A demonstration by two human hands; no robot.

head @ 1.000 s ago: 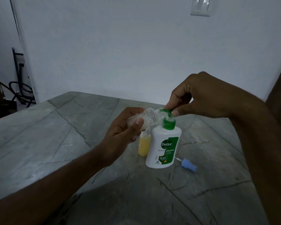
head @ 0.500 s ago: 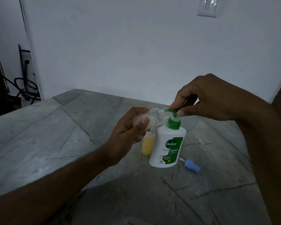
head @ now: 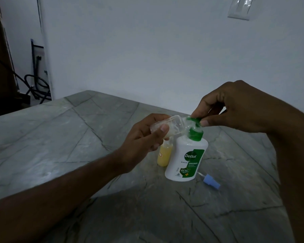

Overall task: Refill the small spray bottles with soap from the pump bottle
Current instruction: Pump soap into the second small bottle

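A white pump bottle (head: 185, 159) with a green label and green pump head stands upright on the grey stone table (head: 60, 141). My right hand (head: 235, 109) pinches the green pump head from above. My left hand (head: 144, 137) holds a small clear spray bottle (head: 172, 126) tilted on its side, its open mouth against the pump spout; a little pale liquid lies in it. A second small bottle (head: 163, 155), filled with yellow soap, stands just left of the pump bottle, partly hidden by my left hand. A blue spray cap (head: 211, 181) lies on the table to the right.
A white wall runs behind the table, with a light switch (head: 240, 7) high at the right. Dark cables and a stand (head: 37, 81) sit on the floor beyond the table's left edge.
The hands and bottles keep the same hold and pose. The camera view has drifted so the whole scene sits slightly further right in the frame.
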